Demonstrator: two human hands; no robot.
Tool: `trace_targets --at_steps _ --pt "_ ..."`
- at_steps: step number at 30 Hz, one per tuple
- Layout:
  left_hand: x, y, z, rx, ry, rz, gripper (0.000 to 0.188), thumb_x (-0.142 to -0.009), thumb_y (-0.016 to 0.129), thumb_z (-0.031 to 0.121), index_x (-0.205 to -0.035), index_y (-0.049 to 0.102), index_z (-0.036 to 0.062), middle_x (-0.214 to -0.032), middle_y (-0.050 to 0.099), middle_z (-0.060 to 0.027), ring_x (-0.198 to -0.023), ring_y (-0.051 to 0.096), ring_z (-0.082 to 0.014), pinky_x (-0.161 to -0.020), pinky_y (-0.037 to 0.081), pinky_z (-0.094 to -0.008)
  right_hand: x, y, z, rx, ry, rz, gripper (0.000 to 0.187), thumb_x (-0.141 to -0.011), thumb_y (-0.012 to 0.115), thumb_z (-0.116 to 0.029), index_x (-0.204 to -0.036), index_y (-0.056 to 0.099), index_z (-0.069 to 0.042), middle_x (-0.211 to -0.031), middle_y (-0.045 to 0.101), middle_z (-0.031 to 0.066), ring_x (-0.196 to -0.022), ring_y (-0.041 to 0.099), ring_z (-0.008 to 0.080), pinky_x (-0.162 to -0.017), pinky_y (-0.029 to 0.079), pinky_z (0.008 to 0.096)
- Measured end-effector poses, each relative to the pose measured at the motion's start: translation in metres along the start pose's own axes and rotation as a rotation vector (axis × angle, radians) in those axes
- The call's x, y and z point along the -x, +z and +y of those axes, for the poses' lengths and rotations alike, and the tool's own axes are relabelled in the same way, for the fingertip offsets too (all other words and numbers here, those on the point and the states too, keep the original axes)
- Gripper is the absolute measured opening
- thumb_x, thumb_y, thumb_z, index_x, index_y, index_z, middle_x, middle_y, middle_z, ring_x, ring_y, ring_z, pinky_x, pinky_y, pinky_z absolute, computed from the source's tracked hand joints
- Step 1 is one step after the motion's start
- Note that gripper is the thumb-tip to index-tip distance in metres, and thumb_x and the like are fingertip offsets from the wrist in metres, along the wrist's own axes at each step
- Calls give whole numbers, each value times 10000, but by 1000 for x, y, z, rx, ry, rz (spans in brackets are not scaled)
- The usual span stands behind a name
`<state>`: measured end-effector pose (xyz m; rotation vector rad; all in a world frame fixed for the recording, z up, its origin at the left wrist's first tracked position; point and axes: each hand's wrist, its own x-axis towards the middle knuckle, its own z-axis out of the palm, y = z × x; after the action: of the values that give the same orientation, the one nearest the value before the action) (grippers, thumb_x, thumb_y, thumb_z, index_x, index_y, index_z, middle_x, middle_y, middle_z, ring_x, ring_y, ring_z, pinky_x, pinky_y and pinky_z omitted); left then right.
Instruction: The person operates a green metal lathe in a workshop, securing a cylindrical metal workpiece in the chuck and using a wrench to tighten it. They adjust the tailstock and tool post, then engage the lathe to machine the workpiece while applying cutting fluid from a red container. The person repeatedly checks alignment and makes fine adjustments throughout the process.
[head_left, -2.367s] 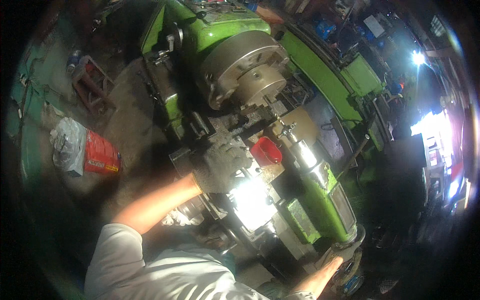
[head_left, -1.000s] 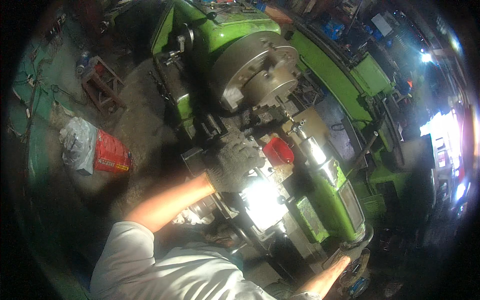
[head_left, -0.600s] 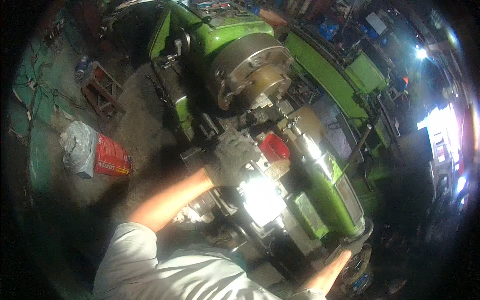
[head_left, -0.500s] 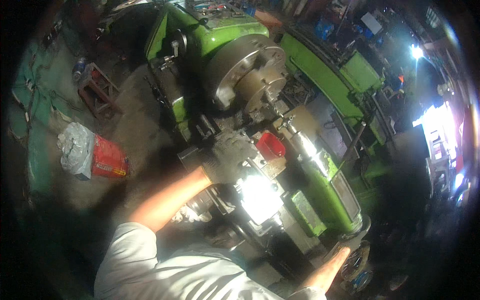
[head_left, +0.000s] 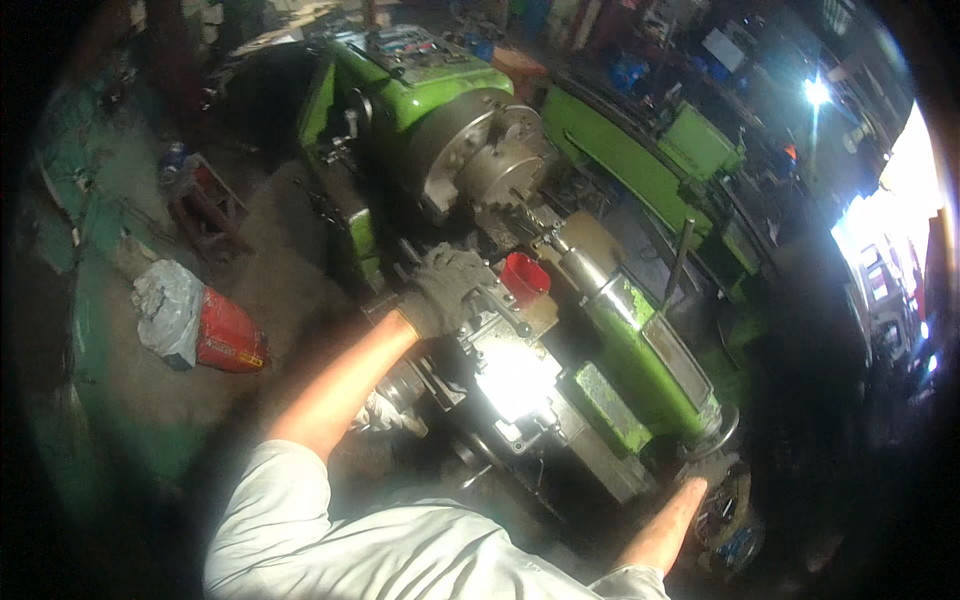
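Lathe (head_left: 600, 330) in green paint fills the middle of the view, running from the headstock at the top down toward the lower right, with the big round metal chuck (head_left: 480, 165) up top. Left hand (head_left: 445, 290) wears a grey work glove and sits on top of the carriage (head_left: 500, 345), fingers curled down over some part there, though I can't make out exactly what it grips. Right beside that glove, just to the right, is a small red cup (head_left: 524, 278) standing on the carriage. A bright glare spot washes out the metal just below the hand. Right hand (head_left: 705, 470), also gloved, is down at the lower right end of the machine, wrapped around the tailstock handwheel (head_left: 722, 440). Off to the left on the dirty floor (head_left: 290, 290) lies a crumpled white-and-red bag (head_left: 195, 325), well apart from the machine. Another green machine (head_left: 640, 150) stands behind, toward the upper right.
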<state>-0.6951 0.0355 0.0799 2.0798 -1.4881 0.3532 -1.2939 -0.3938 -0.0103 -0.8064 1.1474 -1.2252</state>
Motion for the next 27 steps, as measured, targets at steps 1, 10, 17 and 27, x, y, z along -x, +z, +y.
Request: trace_targets --at_steps 1,10,17,27 --pt "-3 3 14 -34 -30 -3 473 -849 756 419 -1278 686 233 -1378 614 -128 -1334 530 -363 -1190 310 -577 -16 -16 -8 287 -153 85 480 -1039 586 -463 -1252 603 -34 -1288 692 151 -1115 695 307 -876 564 499" --pt "-77 -11 125 -522 -335 -738 366 -880 709 464 -1130 785 208 -1286 681 -129 -1382 513 -336 -1101 409 -566 51 39 -58 1362 -531 -15 444 -908 713 -387 -1245 720 -99 -1176 760 186 -1018 730 363 -853 567 442" --pt "-48 39 70 -386 -630 -113 420 -932 606 369 -1266 750 159 -1339 671 -144 -1450 462 -363 -1168 409 -501 -74 -45 26 995 -526 -234 319 -971 635 -192 -1221 689 -1 -1172 743 154 -1022 688 250 -875 537 379" --pt "-89 9 106 -361 -1069 -403 515 -996 521 448 -1333 714 109 -1421 665 -149 -1289 655 -335 -1073 519 -467 -42 -41 -7 1185 -705 -313 314 -970 638 -200 -1202 699 3 -1144 751 164 -1015 689 253 -884 533 375"
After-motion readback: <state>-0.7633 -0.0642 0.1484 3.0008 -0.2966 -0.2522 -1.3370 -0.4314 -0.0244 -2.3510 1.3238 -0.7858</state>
